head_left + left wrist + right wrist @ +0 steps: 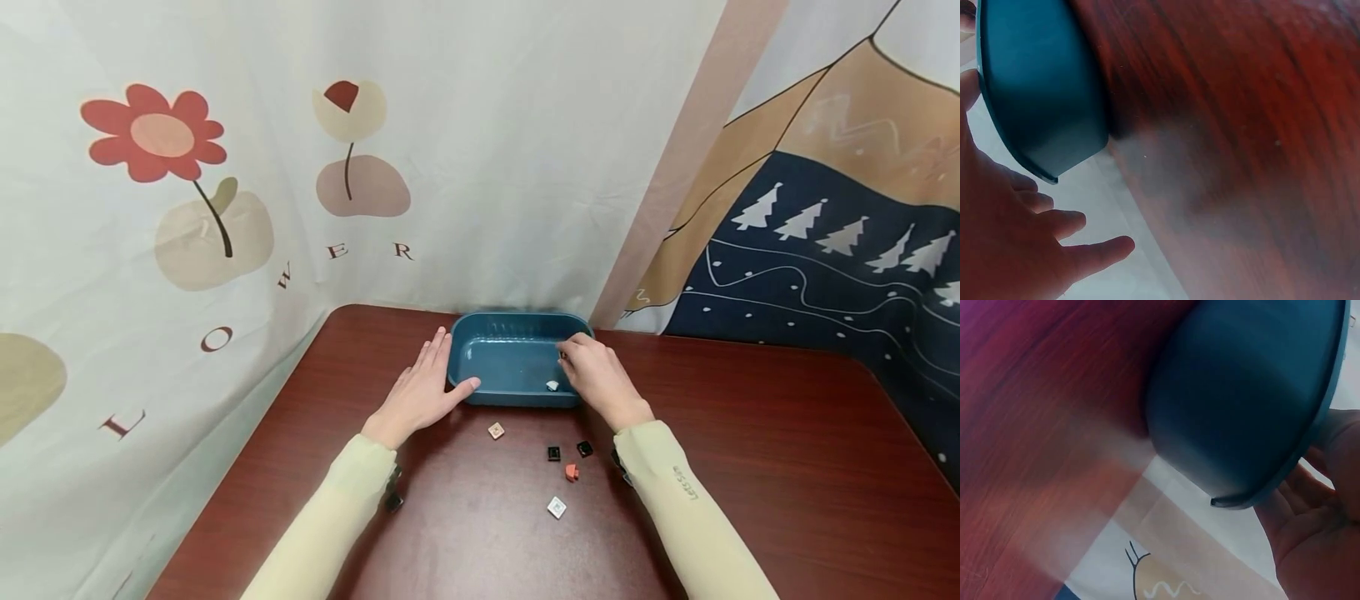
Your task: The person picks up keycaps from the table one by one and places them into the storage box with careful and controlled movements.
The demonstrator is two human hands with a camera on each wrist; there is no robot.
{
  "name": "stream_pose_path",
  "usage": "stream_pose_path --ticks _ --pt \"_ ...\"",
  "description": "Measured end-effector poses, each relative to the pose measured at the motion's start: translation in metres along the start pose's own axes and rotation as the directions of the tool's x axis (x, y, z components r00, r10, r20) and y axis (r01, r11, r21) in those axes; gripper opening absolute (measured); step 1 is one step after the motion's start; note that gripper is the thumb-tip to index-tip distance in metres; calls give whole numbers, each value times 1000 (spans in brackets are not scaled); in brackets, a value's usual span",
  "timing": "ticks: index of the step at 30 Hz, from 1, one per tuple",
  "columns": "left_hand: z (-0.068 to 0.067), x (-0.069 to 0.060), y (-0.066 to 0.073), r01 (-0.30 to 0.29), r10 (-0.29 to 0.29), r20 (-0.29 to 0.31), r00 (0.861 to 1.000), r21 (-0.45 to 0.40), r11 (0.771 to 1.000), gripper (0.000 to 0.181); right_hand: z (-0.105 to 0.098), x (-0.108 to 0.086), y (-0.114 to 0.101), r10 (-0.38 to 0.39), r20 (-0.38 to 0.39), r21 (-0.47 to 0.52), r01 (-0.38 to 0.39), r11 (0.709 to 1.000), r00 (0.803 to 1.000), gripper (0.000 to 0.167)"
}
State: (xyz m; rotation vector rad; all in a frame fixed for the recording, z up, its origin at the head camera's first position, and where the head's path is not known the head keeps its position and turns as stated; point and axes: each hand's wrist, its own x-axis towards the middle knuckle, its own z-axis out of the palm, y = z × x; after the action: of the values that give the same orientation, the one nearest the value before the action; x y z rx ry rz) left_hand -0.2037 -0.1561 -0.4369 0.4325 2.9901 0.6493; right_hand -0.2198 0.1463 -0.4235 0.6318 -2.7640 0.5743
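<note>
A blue plastic bin (517,400) stands at the table's back edge. A small white keycap (552,386) shows inside it, near its front right. My left hand (420,396) rests along the bin's left end, fingers straight and thumb over the front left corner. In the left wrist view its fingers (1097,250) spread beside the bin wall. My right hand (600,375) reaches over the bin's right end with bent fingers. Its fingertips are inside the bin; whether they pinch something cannot be made out. In the right wrist view the bin wall (1229,406) hides them.
In front of the bin lie a beige keycap (496,430), two black keycaps (553,453), an orange one (572,472) and a white one (557,507). The dark red table (750,433) meets a printed curtain (487,167) behind the bin.
</note>
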Motion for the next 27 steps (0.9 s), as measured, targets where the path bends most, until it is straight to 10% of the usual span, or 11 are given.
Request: stream_pose_path --ticks 19,27 --pt "2 -5 0 12 -13 28 1000 23 1000 99 5 8 -8 -6 126 -99 18 995 992 27" --pt "1 -5 0 17 -18 39 999 25 1000 100 -14 -3 -3 47 -3 3 -47 999 999 34"
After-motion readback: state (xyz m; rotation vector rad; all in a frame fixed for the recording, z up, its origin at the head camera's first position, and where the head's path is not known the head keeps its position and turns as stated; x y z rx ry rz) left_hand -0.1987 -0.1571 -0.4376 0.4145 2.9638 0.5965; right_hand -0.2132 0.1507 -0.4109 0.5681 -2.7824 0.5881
